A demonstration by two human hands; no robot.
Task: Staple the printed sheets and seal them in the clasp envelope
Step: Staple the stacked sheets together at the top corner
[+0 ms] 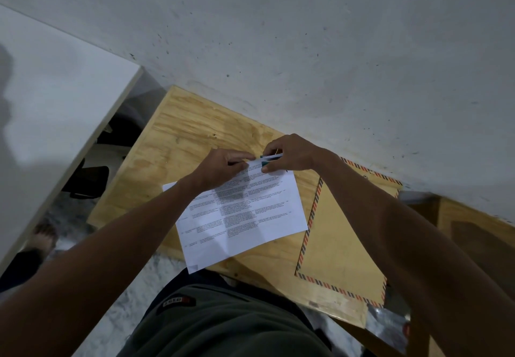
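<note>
Stapling the far corner of the sheets on the plywood counter

The counter (195,122) lies under both my grips and carries everything; the clasp envelope (342,234) waits flat to the right of and nearer me than my right grip, touching nothing I hold, so I judge it is kept ready for the sealing step. The printed sheets (245,211) run from my grips back toward my body, their near corner hanging over the counter edge. My left hand (220,169) pinches their far edge, I judge to keep the pages aligned. Just beside it, my right hand (289,153) is clamped around the small green stapler (269,160), which sits over that far corner where the staple belongs.
</note>
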